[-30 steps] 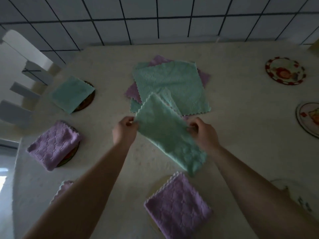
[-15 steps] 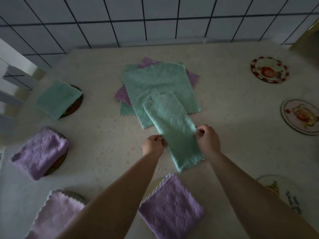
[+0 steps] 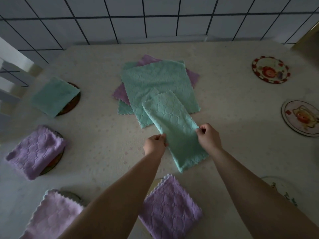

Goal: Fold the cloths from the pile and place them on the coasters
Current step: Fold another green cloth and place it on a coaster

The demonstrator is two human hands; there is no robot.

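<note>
Both forearms reach fwd from the bottom edge, bare, converging toward the middle of the tabletop (image 3: 233,104). We see the left hand (image 3: 154,144) knuckles-up w/ fingers curled, pinching the left long edge of a green cloth (image 3: 174,130); the right hand (image 3: 208,138) mirrors it on the right long edge, thumb and fingers pinched on the fabric. Neither hand is spread open; each grips that cloth approx. midway along its length.

The green cloth is folded into a long strip, fluffy microfibre w/ an embossed rounded pattern and scalloped ends. Its far end lies over the pile (image 3: 158,80); the near end rests on the tabletop just beyond a folded purple cloth (image 3: 170,207).

The pile sits centre-back: a flat green square on top, w/ purple and green corners sticking out beneath, same plush texture and zigzag edges.

Left side: a folded green cloth (image 3: 53,96) on a dark round coaster (image 3: 73,102); nearer, a folded purple one (image 3: 35,151) on another coaster (image 3: 53,165), only its rim showing; at bottom left a paler purple cloth (image 3: 53,219) over a coaster edge (image 3: 72,194).

Right side: a round coaster w/ red-patterned rim (image 3: 270,69), bare; a second bare one (image 3: 301,118) w/ a printed picture at the right edge; a third (image 3: 279,188) partly hidden by the right forearm.

The tabletop cover is pale, soft-looking, w/ small faint dots. Behind it, a white tiled wall (image 3: 155,18) w/ dark grout lines.
</note>
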